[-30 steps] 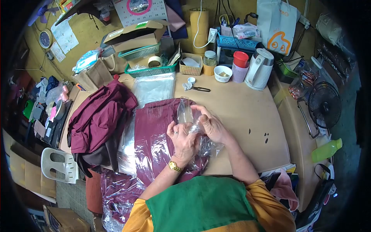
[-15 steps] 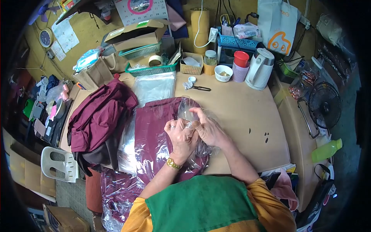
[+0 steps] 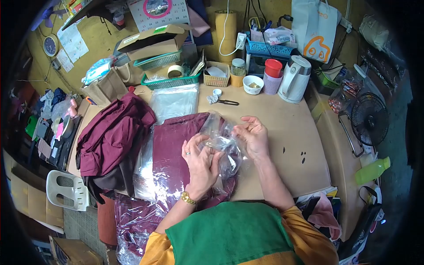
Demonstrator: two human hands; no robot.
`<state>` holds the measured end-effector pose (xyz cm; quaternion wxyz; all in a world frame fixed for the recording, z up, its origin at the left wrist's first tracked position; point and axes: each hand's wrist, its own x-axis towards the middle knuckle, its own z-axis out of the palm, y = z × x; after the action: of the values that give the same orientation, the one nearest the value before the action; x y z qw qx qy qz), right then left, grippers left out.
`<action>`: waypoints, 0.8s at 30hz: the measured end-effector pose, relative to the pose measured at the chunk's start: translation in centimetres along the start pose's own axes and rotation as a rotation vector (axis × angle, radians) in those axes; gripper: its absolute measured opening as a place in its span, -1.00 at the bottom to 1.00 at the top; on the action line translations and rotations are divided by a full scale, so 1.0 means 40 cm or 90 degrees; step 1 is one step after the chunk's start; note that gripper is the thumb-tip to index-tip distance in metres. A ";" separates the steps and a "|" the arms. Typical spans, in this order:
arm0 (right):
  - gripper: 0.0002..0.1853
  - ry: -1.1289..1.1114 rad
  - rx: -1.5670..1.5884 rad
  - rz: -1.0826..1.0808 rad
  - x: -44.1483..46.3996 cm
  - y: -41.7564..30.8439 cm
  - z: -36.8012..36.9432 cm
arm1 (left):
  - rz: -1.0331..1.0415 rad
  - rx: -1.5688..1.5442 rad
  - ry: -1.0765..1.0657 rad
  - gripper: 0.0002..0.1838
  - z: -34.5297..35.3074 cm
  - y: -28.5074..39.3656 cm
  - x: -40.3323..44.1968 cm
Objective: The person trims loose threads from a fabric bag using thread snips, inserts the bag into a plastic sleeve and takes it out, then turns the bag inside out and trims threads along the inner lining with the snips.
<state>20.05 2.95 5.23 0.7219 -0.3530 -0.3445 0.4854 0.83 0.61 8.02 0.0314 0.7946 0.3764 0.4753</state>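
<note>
A folded maroon garment [image 3: 170,141] lies on the table, partly under clear plastic. Crumpled clear plastic [image 3: 227,152] is bunched over its right side. My left hand [image 3: 201,161], with a ring and a gold watch, has its fingers curled on the plastic. My right hand [image 3: 254,137] pinches the plastic's upper right part between thumb and fingers. A loose maroon garment with a dark part [image 3: 112,132] is heaped to the left. Flat clear bags [image 3: 176,101] lie behind the folded garment. Another plastic-wrapped maroon bundle [image 3: 137,221] sits at the lower left.
Small black snips [image 3: 227,102] lie behind my hands. Along the back stand a basket [image 3: 216,76], a jar [image 3: 237,73], a white bowl [image 3: 253,85], a red-lidded cup [image 3: 273,77] and a white kettle [image 3: 295,79]. A fan [image 3: 370,119] and a green bottle [image 3: 373,171] are at the right.
My hands have moved apart: the right went up and to the right, the left slightly left. The plastic between them is now spread wider. The camera view has shifted slightly.
</note>
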 end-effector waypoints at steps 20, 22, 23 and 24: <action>-0.78 -0.146 -0.163 -0.031 -0.109 0.061 0.091 | -0.101 -0.256 0.030 -0.41 0.038 0.000 -0.031; -0.78 -0.106 -0.049 0.030 -0.101 0.050 0.068 | -0.159 -0.259 -0.221 -0.33 0.046 -0.055 -0.062; -0.78 -0.104 -0.050 0.031 -0.096 0.049 0.059 | -0.159 -0.261 -0.223 -0.33 0.056 -0.079 -0.075; -0.78 -0.096 -0.011 0.028 -0.090 0.051 0.049 | -0.144 -0.215 -0.264 -0.35 0.066 -0.099 -0.083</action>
<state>16.42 0.45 3.94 0.6798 -0.3291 -0.3947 0.5233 -0.24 2.14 2.53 0.2924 0.8114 0.3636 0.3519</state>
